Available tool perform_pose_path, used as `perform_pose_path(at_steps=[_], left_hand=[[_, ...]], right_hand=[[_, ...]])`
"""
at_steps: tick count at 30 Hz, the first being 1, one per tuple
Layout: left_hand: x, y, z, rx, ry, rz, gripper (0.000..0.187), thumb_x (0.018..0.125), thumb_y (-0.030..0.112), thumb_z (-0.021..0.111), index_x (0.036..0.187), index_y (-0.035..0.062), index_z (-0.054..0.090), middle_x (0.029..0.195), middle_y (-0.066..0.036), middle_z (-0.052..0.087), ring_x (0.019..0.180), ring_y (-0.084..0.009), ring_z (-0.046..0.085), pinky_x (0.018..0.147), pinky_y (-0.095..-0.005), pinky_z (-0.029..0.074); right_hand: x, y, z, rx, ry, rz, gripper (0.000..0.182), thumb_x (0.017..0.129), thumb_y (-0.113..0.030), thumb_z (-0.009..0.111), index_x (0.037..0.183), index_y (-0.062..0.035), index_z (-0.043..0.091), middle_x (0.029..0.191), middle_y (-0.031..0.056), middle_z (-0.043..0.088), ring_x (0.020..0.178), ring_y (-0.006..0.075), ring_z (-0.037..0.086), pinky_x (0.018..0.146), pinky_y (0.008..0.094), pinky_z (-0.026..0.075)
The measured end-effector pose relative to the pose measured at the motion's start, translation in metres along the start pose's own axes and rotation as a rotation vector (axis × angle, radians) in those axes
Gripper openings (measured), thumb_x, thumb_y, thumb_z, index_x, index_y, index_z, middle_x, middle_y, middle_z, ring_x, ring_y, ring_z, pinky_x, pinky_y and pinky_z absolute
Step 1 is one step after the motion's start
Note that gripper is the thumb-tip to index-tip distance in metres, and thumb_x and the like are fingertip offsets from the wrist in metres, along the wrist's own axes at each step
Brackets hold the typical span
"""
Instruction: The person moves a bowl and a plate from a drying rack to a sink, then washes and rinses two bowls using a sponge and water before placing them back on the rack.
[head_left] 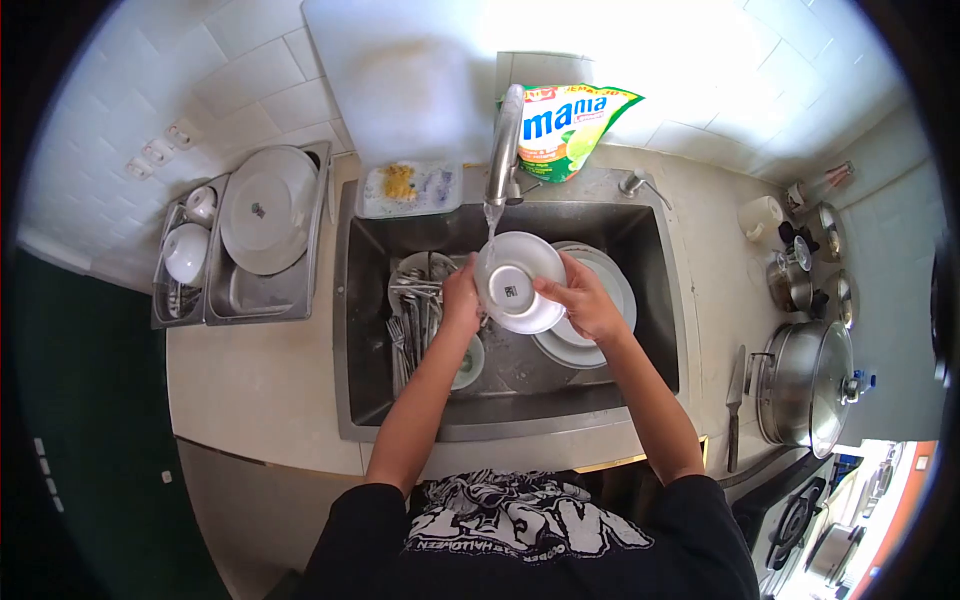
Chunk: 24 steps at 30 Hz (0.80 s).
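Observation:
A white bowl (519,272), its base turned toward me, is held over the sink (510,385) beneath the faucet (506,140), with water running onto its upper edge. My left hand (461,298) grips its left side. Around the right side my right hand (588,300) is closed, thumb on the base. Below and to the right, white plates (612,285) are stacked in the sink. Forks and spoons (415,300) lie at the sink's left with a plate under them, and a small greenish bowl (470,362) sits beside them, partly behind my left forearm.
Behind the sink are a tray with a yellow sponge (399,182) and a detergent pouch (567,130). Metal trays (262,300) with a large plate (268,210) and bowls stand left. A knife-like utensil (736,405), a lidded pot (800,385) and a stove (790,520) are right.

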<state>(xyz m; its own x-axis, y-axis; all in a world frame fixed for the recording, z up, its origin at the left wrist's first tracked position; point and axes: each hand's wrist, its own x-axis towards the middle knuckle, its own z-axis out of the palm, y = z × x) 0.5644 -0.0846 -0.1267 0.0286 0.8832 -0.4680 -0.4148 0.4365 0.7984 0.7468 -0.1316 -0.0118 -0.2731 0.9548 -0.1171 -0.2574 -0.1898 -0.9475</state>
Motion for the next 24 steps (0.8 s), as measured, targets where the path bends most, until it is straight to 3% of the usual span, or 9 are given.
perform_pose_path(at_steps=[1,3,6,7,10,15,18,22,24], left_hand=[[0.003,-0.002,0.003,-0.015,0.022,0.018,0.052,0.094,0.049,0.048,0.102,-0.0007,0.059,0.083,-0.009,0.063,0.075,-0.0198,0.065,0.058,-0.0342,0.052],[0.000,0.007,-0.006,0.021,-0.182,-0.264,0.062,0.092,0.057,0.043,0.107,-0.0013,0.058,0.086,-0.011,0.063,0.079,-0.0237,0.066,0.060,-0.0380,0.054],[-0.036,0.046,-0.001,-0.124,-0.402,-0.457,0.074,0.090,0.064,0.036,0.118,-0.0034,0.051,0.100,-0.016,0.062,0.087,-0.0303,0.066,0.069,-0.0459,0.057],[-0.038,0.054,-0.004,-0.202,-0.440,-0.468,0.072,0.092,0.061,0.037,0.119,-0.0038,0.050,0.102,-0.017,0.062,0.089,-0.0308,0.066,0.072,-0.0468,0.057],[-0.030,0.050,-0.024,-0.162,-0.392,-0.308,0.044,0.093,0.031,0.048,0.118,-0.0050,0.050,0.106,-0.017,0.062,0.090,-0.0284,0.065,0.078,-0.0410,0.056],[-0.038,0.051,-0.027,-0.007,-0.220,-0.083,0.032,0.087,0.008,0.052,0.116,-0.0048,0.053,0.105,-0.014,0.062,0.085,-0.0214,0.065,0.073,-0.0330,0.053],[-0.028,0.029,-0.039,0.077,-0.206,0.065,0.029,0.089,0.010,0.052,0.116,-0.0009,0.055,0.100,-0.012,0.063,0.087,-0.0207,0.064,0.071,-0.0348,0.054],[-0.030,0.032,-0.030,0.104,-0.081,0.018,0.029,0.093,0.013,0.049,0.118,-0.0001,0.054,0.101,-0.011,0.062,0.089,-0.0202,0.063,0.074,-0.0356,0.052],[-0.032,0.034,-0.027,-0.066,-0.083,0.054,0.029,0.094,0.014,0.048,0.119,-0.0001,0.053,0.103,-0.012,0.062,0.090,-0.0207,0.063,0.076,-0.0363,0.052]], right_hand=[[0.000,0.002,-0.003,-0.187,0.002,-0.045,0.041,0.087,-0.012,0.065,0.122,0.0014,0.049,0.111,0.0089,0.061,0.097,0.0187,0.062,0.080,0.0320,0.050],[0.001,0.006,-0.008,-0.558,-0.006,-0.135,0.040,0.085,-0.011,0.066,0.122,-0.0023,0.051,0.112,0.0095,0.062,0.096,0.0219,0.063,0.077,0.0328,0.050],[-0.010,-0.031,0.023,-1.042,-0.147,0.142,0.038,0.082,-0.015,0.065,0.118,-0.0066,0.056,0.097,0.0163,0.065,0.093,0.0278,0.063,0.079,0.0368,0.047],[-0.009,-0.023,0.023,-1.098,-0.262,0.124,0.039,0.081,-0.014,0.064,0.119,-0.0114,0.057,0.109,0.0144,0.063,0.104,0.0304,0.059,0.088,0.0409,0.046],[-0.009,0.003,0.022,-1.452,-0.439,-0.524,0.038,0.086,-0.020,0.061,0.123,-0.0182,0.057,0.124,0.0082,0.058,0.120,0.0247,0.052,0.103,0.0470,0.036],[0.001,0.021,0.013,-1.497,-0.335,-0.419,0.042,0.093,-0.032,0.048,0.129,-0.0114,0.052,0.133,0.0075,0.051,0.130,0.0251,0.041,0.109,0.0553,0.023],[0.034,0.048,0.012,-1.564,-0.214,-0.424,0.050,0.093,-0.034,0.046,0.131,-0.0019,0.045,0.139,0.0146,0.043,0.134,0.0294,0.035,0.110,0.0537,0.021],[0.063,0.084,0.051,-1.439,0.044,-0.470,0.057,0.093,-0.027,0.047,0.139,0.0029,0.032,0.144,0.0246,0.031,0.138,0.0372,0.024,0.109,0.0526,0.024],[0.065,0.078,0.051,-1.465,-0.103,-0.483,0.061,0.093,-0.030,0.046,0.141,0.0036,0.027,0.144,0.0264,0.030,0.137,0.0387,0.025,0.110,0.0473,0.026]])
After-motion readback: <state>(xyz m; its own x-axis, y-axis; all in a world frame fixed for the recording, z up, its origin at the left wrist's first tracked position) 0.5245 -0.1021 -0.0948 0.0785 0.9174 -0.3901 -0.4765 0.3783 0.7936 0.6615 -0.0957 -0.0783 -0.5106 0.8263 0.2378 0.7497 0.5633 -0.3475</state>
